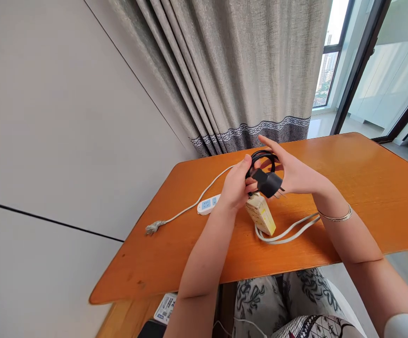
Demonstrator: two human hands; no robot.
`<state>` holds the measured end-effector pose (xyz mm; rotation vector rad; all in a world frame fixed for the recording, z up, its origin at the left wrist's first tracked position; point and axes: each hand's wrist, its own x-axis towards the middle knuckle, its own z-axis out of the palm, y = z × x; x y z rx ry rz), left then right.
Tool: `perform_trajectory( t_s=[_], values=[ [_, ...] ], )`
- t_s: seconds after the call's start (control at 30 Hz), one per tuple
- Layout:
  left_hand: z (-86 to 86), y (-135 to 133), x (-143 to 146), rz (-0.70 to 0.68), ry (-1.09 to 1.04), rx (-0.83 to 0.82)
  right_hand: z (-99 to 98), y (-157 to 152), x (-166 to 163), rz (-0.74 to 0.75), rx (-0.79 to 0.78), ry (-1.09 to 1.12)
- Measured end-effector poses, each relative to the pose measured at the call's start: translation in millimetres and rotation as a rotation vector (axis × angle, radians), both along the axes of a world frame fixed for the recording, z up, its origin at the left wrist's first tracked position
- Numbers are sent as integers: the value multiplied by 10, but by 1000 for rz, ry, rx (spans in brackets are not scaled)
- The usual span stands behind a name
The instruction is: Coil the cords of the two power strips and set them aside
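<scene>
My left hand (pixel 237 184) is closed around a coiled black cable (pixel 260 155), its thumb on top of the coil. A black plug (pixel 269 183) with metal prongs sticks out between my hands, prongs facing right. Around the coil's right side my right hand (pixel 291 171) curves with fingers apart, the upper one stretched out; some fingertips pass behind the coil. Directly below is a tilted, yellowed power strip (pixel 261 215) with a short black lead at its upper end. Whether it rests on the table is unclear.
On the orange wooden table (pixel 169 256) a white power strip (pixel 208 205) lies partly behind my left forearm. A white cord runs to a pale plug (pixel 154 227) on the left. More white cord (pixel 284 238) loops at right. A grey curtain (pixel 253 70) hangs behind.
</scene>
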<state>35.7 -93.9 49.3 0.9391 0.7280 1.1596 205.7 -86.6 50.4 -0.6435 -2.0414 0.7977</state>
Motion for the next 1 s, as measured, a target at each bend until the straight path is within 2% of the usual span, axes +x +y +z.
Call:
perform_trajectory(
  t_s=[0.13,0.23,0.4,0.6,0.7,0.83,1.0],
  values=[
    [-8,-2,36,32,-23,17,-55,59,-103,-156,50,96],
    [5,-2,25,-13,-11,28,-83,104,-172,-209,51,142],
    [-7,43,-18,-113,39,84,-82,162,-205,-70,-163,238],
    [-61,73,-83,-140,96,226,-72,134,-244,40,-447,472],
    [-60,74,-119,-146,177,294,-69,106,-273,44,-495,540],
    [-67,76,-123,-84,275,399,-55,74,-313,27,-471,596],
    [-158,98,-48,145,325,598,-33,57,-336,-1,-488,647]
  ],
)
